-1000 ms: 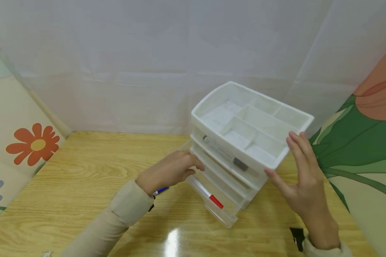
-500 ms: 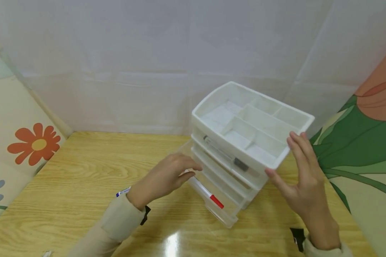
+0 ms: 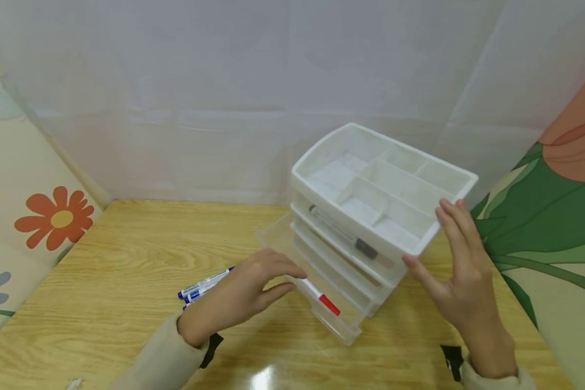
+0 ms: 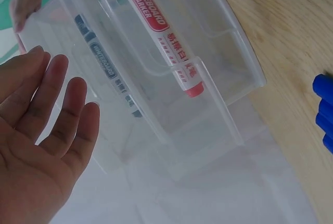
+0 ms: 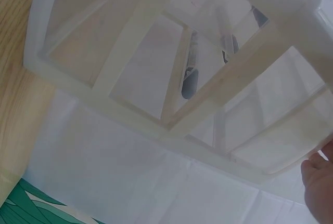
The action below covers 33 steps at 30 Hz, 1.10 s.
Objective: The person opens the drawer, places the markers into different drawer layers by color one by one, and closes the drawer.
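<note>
A white plastic drawer unit (image 3: 385,189) with a divided top tray stands turned at an angle. Its transparent bottom drawer (image 3: 341,333) is pulled out and holds a red-capped whiteboard marker (image 3: 322,298). A dark-capped whiteboard marker (image 3: 341,233) lies in the upper drawer. My left hand (image 3: 244,292) hovers by the red marker's rear end, fingers loosely bent; in the left wrist view its palm holds nothing. My right hand (image 3: 463,281) touches the unit's front right corner, thumb on the front edge and straight fingers along the side.
Several blue-capped markers (image 3: 200,287) lie on the wooden table (image 3: 156,233) left of the unit, partly behind my left hand. A white sheet (image 3: 200,135) hangs behind the table. A floral panel (image 3: 556,227) rises at the right.
My left hand has drawn back a little to the left and towards me, uncovering the blue-capped markers. The right hand and the drawer unit have stayed in place.
</note>
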Available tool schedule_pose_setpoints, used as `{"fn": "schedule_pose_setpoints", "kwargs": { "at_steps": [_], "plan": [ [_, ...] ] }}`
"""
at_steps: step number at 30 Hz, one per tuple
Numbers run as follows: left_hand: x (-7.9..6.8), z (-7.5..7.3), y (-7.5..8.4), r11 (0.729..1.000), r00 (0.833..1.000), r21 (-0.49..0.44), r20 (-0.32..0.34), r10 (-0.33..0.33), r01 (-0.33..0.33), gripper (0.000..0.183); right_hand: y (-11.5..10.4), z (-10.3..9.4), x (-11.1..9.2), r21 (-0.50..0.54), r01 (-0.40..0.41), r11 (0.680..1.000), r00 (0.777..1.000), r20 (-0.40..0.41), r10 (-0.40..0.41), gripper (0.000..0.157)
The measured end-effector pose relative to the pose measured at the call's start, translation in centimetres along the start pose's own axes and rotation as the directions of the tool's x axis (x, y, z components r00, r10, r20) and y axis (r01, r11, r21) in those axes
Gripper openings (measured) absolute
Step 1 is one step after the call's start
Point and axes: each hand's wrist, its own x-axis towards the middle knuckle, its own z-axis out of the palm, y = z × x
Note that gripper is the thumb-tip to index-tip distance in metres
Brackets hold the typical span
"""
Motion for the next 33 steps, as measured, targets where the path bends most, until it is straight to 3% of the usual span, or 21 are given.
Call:
{"fn": "schedule_pose_setpoints", "kwargs": {
  "at_steps": [8, 17, 26, 33],
  "plan": [
    [-0.8, 0.4, -0.3, 1.0, 1.0, -0.023, -0.015, -0.017, 0.017, 0.022, 0.0, 0.1, 0.0, -0.002, -0.008, 1.0, 1.0, 0.005, 0.008, 0.079],
    [-1.8, 1.0, -1.2, 0.984, 0.997, -0.164, -0.018, -0.076, 0.072, 0.024, 0.1, 0.1, 0.0, 0.0, -0.008, 1.0, 1.0, 0.005, 0.008, 0.079],
    [-2.9, 2.5, -1.7, 0.934, 0.978, -0.294, 0.021, -0.208, 0.205, 0.023, -0.1, 0.2, 0.1, 0.003, -0.008, 1.0, 1.0, 0.003, 0.008, 0.079],
    [-3.3, 3.9, -2.3, 0.892, 0.963, -0.365, 0.054, -0.265, 0.266, 0.024, -0.2, 0.2, 0.0, 0.006, -0.008, 1.0, 1.0, 0.001, 0.008, 0.079]
  ]
}}
